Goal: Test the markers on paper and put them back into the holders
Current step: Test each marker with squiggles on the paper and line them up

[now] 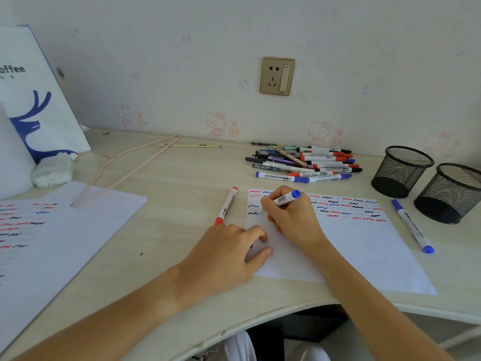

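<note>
Blue marker [285, 198] — gripped by right hand [291, 217] | left hand [229, 256] — on paper [351, 246]

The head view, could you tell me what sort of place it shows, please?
Most likely a desk in a home bedroom or study. The wall has cartoon-cat wallpaper and a wall socket, a coffee-shop paper bag leans in the corner, and a clothes hanger lies on the wooden desk.
</note>
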